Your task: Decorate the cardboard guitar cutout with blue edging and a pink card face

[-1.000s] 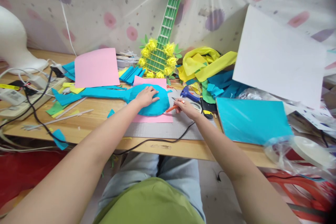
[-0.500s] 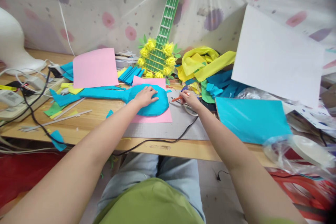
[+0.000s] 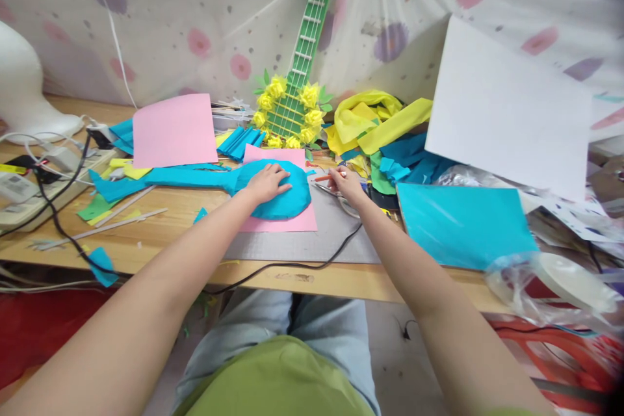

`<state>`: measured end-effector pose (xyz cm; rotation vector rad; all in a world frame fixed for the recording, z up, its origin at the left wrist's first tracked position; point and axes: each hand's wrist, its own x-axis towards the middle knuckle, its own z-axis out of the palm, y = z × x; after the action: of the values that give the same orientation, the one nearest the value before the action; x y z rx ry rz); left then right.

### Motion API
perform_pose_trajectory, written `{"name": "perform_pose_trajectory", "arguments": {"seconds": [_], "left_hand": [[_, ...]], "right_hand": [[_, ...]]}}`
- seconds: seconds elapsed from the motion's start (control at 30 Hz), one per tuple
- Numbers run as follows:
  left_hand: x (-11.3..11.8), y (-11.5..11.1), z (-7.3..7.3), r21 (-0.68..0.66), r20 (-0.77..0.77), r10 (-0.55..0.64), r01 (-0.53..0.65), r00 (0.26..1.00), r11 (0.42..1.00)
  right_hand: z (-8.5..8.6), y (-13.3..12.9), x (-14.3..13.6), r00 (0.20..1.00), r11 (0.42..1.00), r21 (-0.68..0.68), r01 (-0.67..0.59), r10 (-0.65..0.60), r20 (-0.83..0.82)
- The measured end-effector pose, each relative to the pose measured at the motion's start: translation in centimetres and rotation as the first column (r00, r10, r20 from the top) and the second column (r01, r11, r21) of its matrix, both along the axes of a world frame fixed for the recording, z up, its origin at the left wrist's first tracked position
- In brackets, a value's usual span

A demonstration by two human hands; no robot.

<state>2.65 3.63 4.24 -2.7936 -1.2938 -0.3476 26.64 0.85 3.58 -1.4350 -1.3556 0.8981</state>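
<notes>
My left hand (image 3: 267,183) lies flat, fingers apart, on the round body of a blue paper-covered guitar shape (image 3: 296,198). Its long neck reaches left across the table. Under the body is a sheet of pink paper (image 3: 305,221), showing at the top and along the bottom right. Just right of the body, my right hand (image 3: 345,183) is closed around an orange pencil (image 3: 322,178), its tip pointing left towards the blue edge but apart from it. A pair of scissors (image 3: 349,208) lies below the right hand, partly covered by it.
A grey cutting mat (image 3: 341,244) lies beneath, crossed by a black cable (image 3: 292,266). Behind stands a green guitar with yellow flowers (image 3: 292,104). Crumpled yellow paper (image 3: 370,114), a blue board (image 3: 468,224) and a white board (image 3: 507,110) are right; a power strip (image 3: 63,188) is left.
My right hand and the pencil have shifted slightly up and left, the pencil now lying more level. My left hand stays on the blue guitar shape. The whole view has moved a little.
</notes>
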Motion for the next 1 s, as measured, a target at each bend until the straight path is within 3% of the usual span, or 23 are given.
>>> {"name": "perform_pose_trajectory", "arguments": {"seconds": [0.43, 0.63, 0.8, 1.0], "left_hand": [[-0.1, 0.2, -0.5, 0.009, 0.031, -0.006, 0.006, 1.0, 1.0], [-0.1, 0.2, -0.6, 0.007, 0.042, -0.005, 0.005, 0.999, 1.0], [0.0, 0.1, -0.4, -0.004, 0.031, 0.004, -0.004, 1.0, 1.0], [-0.1, 0.0, -0.3, -0.007, 0.028, 0.011, -0.011, 1.0, 1.0]], "right_hand": [[-0.5, 1.3, -2.0, 0.984, 1.0, 0.0, -0.012, 0.012, 0.179], [-0.4, 0.9, -2.2, 0.992, 0.999, -0.022, -0.024, 0.026, 0.122], [-0.2, 0.4, -1.7, 0.978, 1.0, -0.024, -0.018, 0.023, 0.208], [0.4, -1.5, -1.0, 0.959, 0.993, -0.015, -0.117, 0.117, 0.257]]}}
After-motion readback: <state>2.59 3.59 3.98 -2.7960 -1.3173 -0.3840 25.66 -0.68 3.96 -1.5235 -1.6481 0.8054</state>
